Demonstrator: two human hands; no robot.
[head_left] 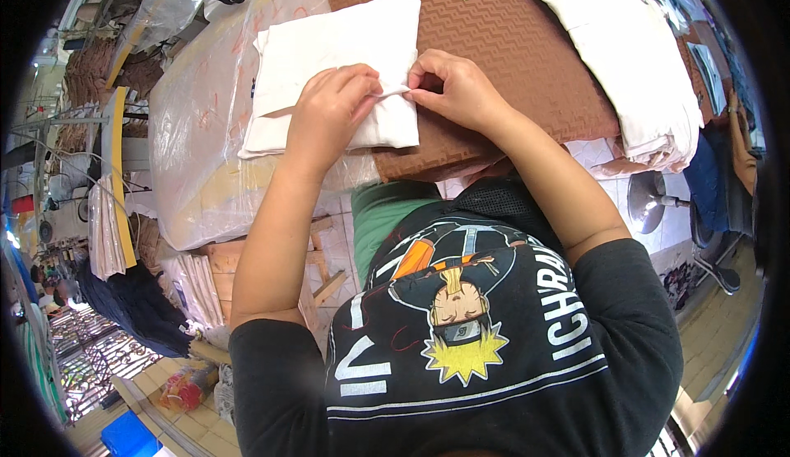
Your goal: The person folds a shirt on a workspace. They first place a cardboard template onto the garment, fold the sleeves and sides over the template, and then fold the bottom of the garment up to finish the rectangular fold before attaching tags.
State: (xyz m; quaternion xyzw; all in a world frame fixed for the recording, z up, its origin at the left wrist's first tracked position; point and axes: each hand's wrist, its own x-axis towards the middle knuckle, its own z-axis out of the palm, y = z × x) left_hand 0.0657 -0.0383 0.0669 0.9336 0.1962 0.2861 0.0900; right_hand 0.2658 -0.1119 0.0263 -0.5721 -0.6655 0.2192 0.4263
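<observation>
A folded stack of white cloth (346,33) lies across the plastic-covered surface and the edge of the brown patterned table cover. My left hand (333,107) rests over the cloth, its fingers closed in a pinch on a raised fold. Close by on the right, my right hand (457,88) pinches the same fold at the cloth's right edge between thumb and forefinger. A narrow ridge of fabric stretches between the two hands. What lies beneath my left palm is hidden.
The brown table cover (510,70) spreads to the right, with a long pile of white cloth (609,53) along its far side. Clear plastic sheeting (202,119) wraps the block at left. A metal stool base (648,202) stands low at right. Fabric bundles (107,226) hang at left.
</observation>
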